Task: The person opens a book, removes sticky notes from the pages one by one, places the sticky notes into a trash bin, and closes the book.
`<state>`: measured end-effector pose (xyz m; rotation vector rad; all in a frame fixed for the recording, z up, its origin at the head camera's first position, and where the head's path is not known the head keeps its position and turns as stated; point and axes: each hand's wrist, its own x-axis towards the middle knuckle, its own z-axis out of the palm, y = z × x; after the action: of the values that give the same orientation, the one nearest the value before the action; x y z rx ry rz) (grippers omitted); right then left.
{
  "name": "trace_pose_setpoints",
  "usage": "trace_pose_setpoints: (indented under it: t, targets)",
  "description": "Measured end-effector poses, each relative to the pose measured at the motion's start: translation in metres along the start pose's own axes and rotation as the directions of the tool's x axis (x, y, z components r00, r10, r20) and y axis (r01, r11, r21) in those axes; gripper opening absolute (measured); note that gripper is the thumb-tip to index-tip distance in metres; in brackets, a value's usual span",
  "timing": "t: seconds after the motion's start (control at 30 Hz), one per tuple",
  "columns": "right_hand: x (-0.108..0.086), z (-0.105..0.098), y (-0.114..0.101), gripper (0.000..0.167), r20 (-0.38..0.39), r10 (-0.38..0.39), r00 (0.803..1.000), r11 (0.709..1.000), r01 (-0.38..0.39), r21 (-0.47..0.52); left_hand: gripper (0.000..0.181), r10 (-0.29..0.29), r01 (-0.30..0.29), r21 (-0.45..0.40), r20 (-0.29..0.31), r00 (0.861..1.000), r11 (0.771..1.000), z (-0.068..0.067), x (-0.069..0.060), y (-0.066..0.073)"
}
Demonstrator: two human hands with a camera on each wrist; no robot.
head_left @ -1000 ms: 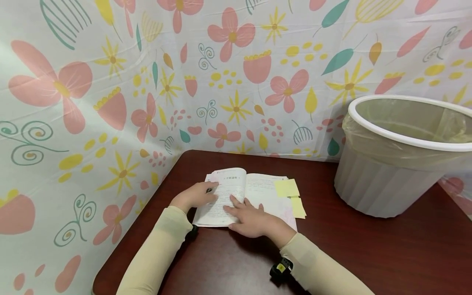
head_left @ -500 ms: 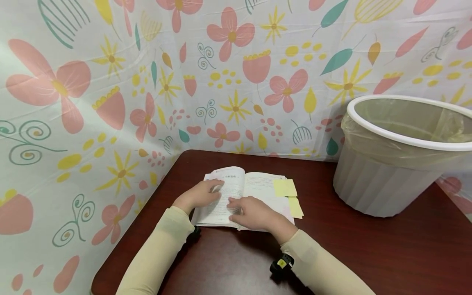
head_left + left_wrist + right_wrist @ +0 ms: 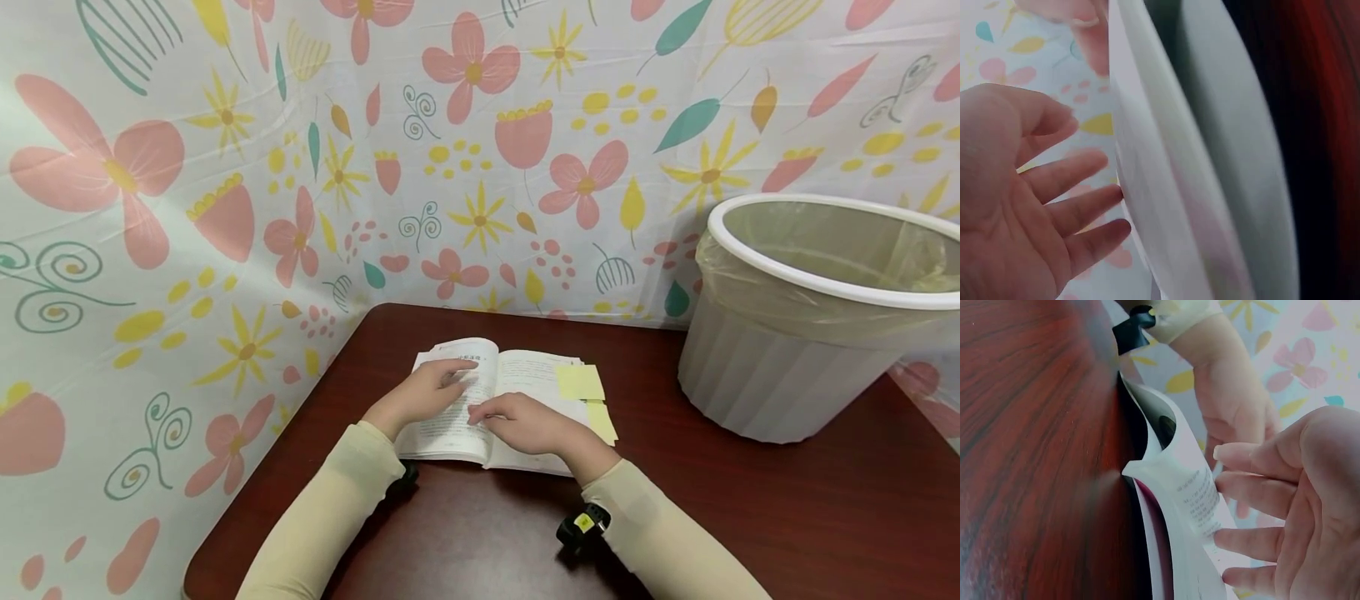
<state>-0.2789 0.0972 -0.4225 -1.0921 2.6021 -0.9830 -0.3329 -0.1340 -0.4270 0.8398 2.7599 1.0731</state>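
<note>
An open book (image 3: 528, 367) lies on the dark red table, with yellow sticky notes (image 3: 581, 382) at its right edge. Over the left page is the left hand (image 3: 422, 392), its fingers relaxed; in the left wrist view that hand (image 3: 1041, 194) has its fingertips at the pages (image 3: 1166, 181). The right hand (image 3: 531, 423) is over the middle of the book, near the fold. In the right wrist view its fingers reach the printed page (image 3: 1197, 494), relaxed and spread, the hand (image 3: 1291, 506) gripping nothing. Neither hand holds a page.
A grey waste bin (image 3: 757, 375) with a white rim and a clear liner stands at the right back of the table (image 3: 450, 533). Flower-patterned cloth (image 3: 480, 167) hangs behind and to the left. Each wrist wears a black device (image 3: 581, 527).
The left hand has moved right and up across the left page. The right hand has shifted slightly, its fingers more together than a second ago. The book's lower edge shows a little more.
</note>
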Motion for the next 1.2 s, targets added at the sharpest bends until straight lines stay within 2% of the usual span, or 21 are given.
trace_pose_setpoints:
  t: [0.1,0.2,0.37,0.5,0.67,0.83,0.97,1.1,1.2]
  targets:
    - [-0.002,-0.001,0.002,0.032,0.003,-0.013,1.000,1.000,0.013,0.016,0.041,0.057,-0.057,-0.041,-0.006,0.998,0.998,0.003,0.003,0.007]
    - [-0.005,-0.003,0.006,0.031,0.015,-0.020,1.000,0.999,0.019,0.042,0.042,0.082,-0.082,-0.054,0.004,0.997,0.995,0.006,0.005,0.011]
    - [-0.008,-0.008,0.012,0.031,0.025,-0.033,0.999,0.996,0.030,0.083,0.043,0.035,-0.033,-0.040,0.052,0.998,0.999,0.006,0.007,0.015]
    - [-0.014,-0.016,0.019,0.032,0.001,-0.014,1.000,0.997,0.014,0.081,0.040,0.001,-0.003,0.021,0.098,0.995,1.000,0.005,0.011,0.017]
    - [-0.024,-0.026,0.030,0.033,-0.051,0.034,0.998,0.998,-0.032,0.055,0.035,-0.013,-0.010,0.134,0.172,0.985,0.991,-0.001,0.022,0.023]
    - [-0.032,-0.043,0.045,0.032,-0.111,0.083,0.990,0.996,-0.079,0.042,0.032,-0.039,-0.003,0.184,0.221,0.974,0.983,-0.007,0.037,0.028]
    - [-0.039,-0.057,0.062,0.033,-0.181,0.114,0.977,0.993,-0.105,0.061,0.034,-0.055,-0.011,0.228,0.278,0.959,0.974,-0.011,0.050,0.030]
    - [-0.047,-0.070,0.079,0.036,-0.230,0.187,0.955,0.979,-0.161,0.125,0.038,-0.073,-0.022,0.268,0.340,0.937,0.963,-0.013,0.065,0.032]
    - [-0.055,-0.076,0.092,0.040,-0.238,0.250,0.939,0.961,-0.211,0.177,0.043,-0.128,0.013,0.287,0.387,0.913,0.958,-0.014,0.075,0.038]
